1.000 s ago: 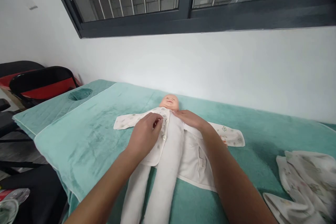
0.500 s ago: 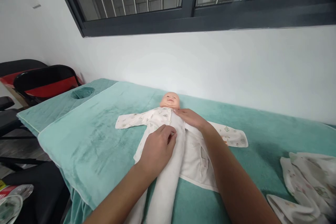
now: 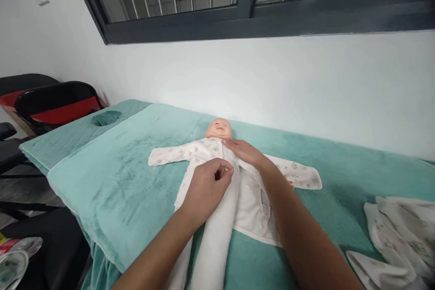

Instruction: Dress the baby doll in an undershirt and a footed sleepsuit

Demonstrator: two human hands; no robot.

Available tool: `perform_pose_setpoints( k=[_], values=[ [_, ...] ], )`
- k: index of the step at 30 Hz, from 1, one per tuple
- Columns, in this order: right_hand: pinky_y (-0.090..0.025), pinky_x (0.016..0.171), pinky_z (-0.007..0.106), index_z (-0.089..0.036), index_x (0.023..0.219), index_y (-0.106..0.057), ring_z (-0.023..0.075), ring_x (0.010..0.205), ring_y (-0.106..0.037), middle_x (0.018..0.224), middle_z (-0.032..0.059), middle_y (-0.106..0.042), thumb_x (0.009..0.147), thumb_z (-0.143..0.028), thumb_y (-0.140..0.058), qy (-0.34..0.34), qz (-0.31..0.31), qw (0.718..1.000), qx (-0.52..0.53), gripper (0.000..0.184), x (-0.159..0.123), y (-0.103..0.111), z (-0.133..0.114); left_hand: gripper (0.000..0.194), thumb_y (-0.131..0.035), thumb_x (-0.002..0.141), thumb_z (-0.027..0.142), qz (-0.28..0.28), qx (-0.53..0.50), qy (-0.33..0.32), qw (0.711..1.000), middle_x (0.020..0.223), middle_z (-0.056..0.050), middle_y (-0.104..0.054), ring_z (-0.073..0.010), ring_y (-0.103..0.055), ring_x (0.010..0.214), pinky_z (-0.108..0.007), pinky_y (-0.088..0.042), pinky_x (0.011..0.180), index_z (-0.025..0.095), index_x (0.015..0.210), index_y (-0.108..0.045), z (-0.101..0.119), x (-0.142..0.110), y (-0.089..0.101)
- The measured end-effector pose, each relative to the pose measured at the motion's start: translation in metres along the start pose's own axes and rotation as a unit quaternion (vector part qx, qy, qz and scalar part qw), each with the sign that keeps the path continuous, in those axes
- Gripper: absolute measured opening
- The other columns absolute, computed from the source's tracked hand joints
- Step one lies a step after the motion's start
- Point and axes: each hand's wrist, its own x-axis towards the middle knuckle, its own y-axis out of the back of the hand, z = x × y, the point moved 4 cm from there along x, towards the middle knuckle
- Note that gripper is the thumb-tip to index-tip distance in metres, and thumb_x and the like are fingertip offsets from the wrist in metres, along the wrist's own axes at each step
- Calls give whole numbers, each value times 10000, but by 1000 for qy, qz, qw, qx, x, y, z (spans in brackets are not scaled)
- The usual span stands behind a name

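Observation:
A baby doll [image 3: 218, 128] lies on its back, head toward the wall. It wears a white printed baby shirt [image 3: 171, 154] with both sleeves spread out and white leggings [image 3: 215, 249]. The shirt's right-hand flap lies folded open, its plain inside and a label showing. My left hand [image 3: 208, 188] is over the doll's belly, thumb and forefinger pinched together; whatever is between them is too small to make out. Stretched nearly flat, my right hand [image 3: 247, 152] rests at the doll's upper chest, fingertips by the neckline.
A teal plush cover [image 3: 112, 181] spreads over the bed, which has a face hole [image 3: 106, 118] at far left. Crumpled printed baby clothes [image 3: 397, 240] lie at the right. Chairs [image 3: 61, 104] stand on the left, with a plastic cup [image 3: 13, 267] at the lower left corner.
My left hand has shifted slightly up and to the right across the doll's belly, still pinched. My right hand stays at the neckline. The view has moved slightly.

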Motion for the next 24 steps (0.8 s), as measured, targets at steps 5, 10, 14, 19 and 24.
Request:
perform_pose_setpoints(
  k=[5, 10, 14, 19, 24],
  values=[
    [-455, 934, 422, -248, 1102, -742, 293, 1009, -626, 1116, 55, -725, 886, -697, -418, -4, 4, 1000, -8, 594, 0, -1, 1, 157, -541, 853, 260, -20, 3, -9, 1000, 648, 26, -571, -125, -510, 621, -253, -419, 611, 211, 792, -677, 3, 5, -8],
    [-432, 938, 383, -255, 1098, -725, 280, 1046, -607, 1173, 51, -698, 882, -696, -431, 31, -19, 999, -15, 573, -11, 11, -5, 175, -515, 889, 284, -33, -10, -34, 999, 680, 27, -602, -128, -544, 643, -253, -440, 636, 217, 844, -670, 4, 12, -5],
    [-433, 789, 335, -203, 906, -692, 243, 892, -607, 1017, 66, -707, 882, -667, -436, 8, 7, 997, -74, 530, -28, 34, 8, 171, -510, 899, 253, -11, -2, -94, 996, 834, 10, -691, -135, -605, 746, -254, -460, 704, 211, 884, -675, 6, 28, -9],
    [-331, 588, 297, -212, 610, -482, 167, 625, -470, 658, 10, -564, 876, -620, -447, -72, 49, 983, -162, 488, -68, 63, 43, 191, -476, 934, 252, -30, 56, -171, 983, 872, 0, -706, -153, -621, 799, -273, -450, 735, 214, 909, -662, 7, 38, -32],
    [-280, 525, 285, -219, 572, -387, 127, 509, -367, 529, -28, -444, 859, -652, -459, -122, 7, 985, -119, 525, -102, 74, 62, 209, -436, 958, 237, -47, 150, -208, 965, 928, -1, -707, -166, -629, 856, -290, -448, 742, 227, 962, -644, 10, 37, -42]
  ],
)
